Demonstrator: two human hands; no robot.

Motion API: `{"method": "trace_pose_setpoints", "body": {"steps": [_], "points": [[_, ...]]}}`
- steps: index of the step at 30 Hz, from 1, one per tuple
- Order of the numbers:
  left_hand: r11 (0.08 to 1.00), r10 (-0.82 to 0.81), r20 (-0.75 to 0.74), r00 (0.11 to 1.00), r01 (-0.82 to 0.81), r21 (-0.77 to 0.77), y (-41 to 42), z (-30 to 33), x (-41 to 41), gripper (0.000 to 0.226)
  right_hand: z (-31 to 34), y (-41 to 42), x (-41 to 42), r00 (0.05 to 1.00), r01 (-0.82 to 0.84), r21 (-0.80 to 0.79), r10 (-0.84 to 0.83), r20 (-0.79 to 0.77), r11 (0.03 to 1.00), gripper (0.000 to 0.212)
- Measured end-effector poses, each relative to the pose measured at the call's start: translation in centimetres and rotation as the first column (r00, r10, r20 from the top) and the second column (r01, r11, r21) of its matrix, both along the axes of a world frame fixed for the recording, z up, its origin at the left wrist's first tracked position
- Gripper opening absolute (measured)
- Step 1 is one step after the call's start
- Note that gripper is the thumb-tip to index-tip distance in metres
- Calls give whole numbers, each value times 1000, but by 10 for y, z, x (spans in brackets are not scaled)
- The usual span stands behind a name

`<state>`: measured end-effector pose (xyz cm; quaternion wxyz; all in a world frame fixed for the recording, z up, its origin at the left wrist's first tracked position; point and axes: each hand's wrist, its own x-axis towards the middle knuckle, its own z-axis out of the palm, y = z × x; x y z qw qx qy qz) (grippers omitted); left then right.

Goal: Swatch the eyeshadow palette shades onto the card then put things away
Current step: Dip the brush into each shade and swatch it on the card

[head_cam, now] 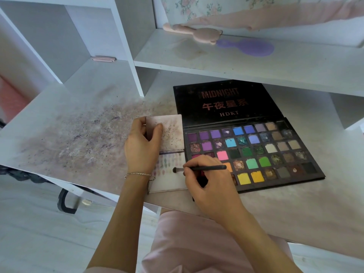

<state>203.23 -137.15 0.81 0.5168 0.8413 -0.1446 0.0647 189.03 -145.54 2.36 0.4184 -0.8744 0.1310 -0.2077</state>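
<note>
A: What lies at centre right of the frame?
B: One open palette (250, 152); one card (167, 174) just left of it.

A: And the two hands?
B: Left hand (142, 146) pinches a flap above the card; right hand (206, 186) grips one brush (199, 168), bristles over the card.

Right hand (208, 186) pinches brush (199, 168), tip at card (167, 174), perhaps touching; left hand (142, 146) holds card; palette (254, 154) open.
</note>
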Motion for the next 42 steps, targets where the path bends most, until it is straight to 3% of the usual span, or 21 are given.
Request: {"method": "trace_pose_setpoints", "body": {"steps": [26,32,35,42], "points": [[1000,4,1,1000,-4,10,-1,-2,1,17,-1,-1,1,999,-33,-3,33,-5,999,13],[1000,-3,-14,1000,3,18,0,0,0,17,2,-7,-5,976,9,296,-73,207,955,6],[1000,-1,-28,1000,1,-1,0,1,0,17,4,-11,-7,958,5,367,-110,266,930,9],[1000,4,-16,1000,-4,7,1,1,0,28,11,-41,-20,933,110,258,-190,306,960,18]]}}
